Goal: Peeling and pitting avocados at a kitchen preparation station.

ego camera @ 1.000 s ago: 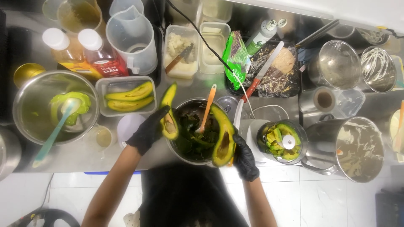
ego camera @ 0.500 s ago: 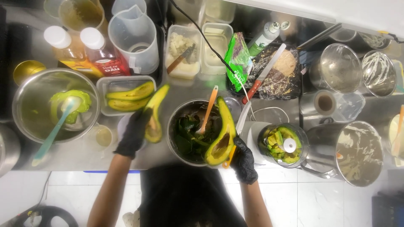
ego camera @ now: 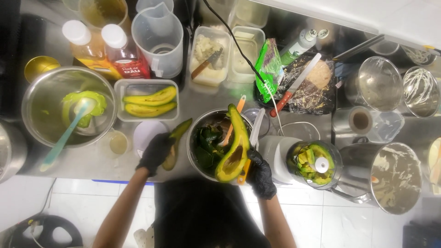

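My left hand [ego camera: 155,152], in a black glove, grips a long avocado half [ego camera: 175,141] just left of a steel bowl [ego camera: 198,127] full of dark green peels. My right hand [ego camera: 260,173], also gloved, holds the other avocado half [ego camera: 234,148] over the bowl's right side, cut face up with its seed hollow showing. A knife with an orange handle [ego camera: 254,133] rests against that same hand, blade pointing away from me. An orange spatula [ego camera: 230,129] leans in the bowl.
A clear tub with two peeled avocado halves [ego camera: 148,102] sits behind my left hand. A big steel bowl with green mash and a teal spatula [ego camera: 64,112] stands at the left, and a chopper with avocado chunks [ego camera: 313,161] at the right. Bottles, a jug and tubs fill the back.
The two avocado halves have come apart. My left hand carried its half leftward off the bowl and slightly toward me. My right hand kept its half over the bowl.
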